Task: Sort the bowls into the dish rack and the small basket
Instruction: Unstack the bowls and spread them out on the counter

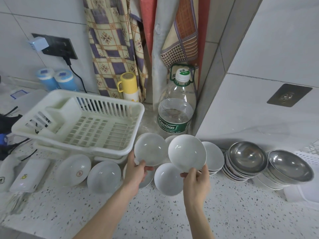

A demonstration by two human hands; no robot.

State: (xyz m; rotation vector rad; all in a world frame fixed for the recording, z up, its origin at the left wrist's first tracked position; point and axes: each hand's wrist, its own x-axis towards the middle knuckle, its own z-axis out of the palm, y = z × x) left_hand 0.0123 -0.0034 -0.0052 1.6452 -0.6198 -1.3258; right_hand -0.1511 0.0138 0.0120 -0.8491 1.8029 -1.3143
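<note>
Mid-sort at frame centre: left hand [136,171] pinching one white bowl [150,149], right hand [196,180] gripping another bowl [187,153]. Next, probably left to the empty dish rack [82,121].

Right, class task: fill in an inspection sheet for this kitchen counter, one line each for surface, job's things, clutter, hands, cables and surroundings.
Surface: speckled counter, crowded along the back.
Job's things: white dish rack, no bowls in it; white bowls on the counter; two stacks topped by steel bowls; white slotted basket at the right edge.
Clutter: water bottle, yellow flask, two blue-lidded containers, white device.
Hands: left hand holds a raised white bowl; right hand holds another.
Cables: black cable from the wall socket.
Surroundings: tiled wall, hanging patterned cloths.
</note>
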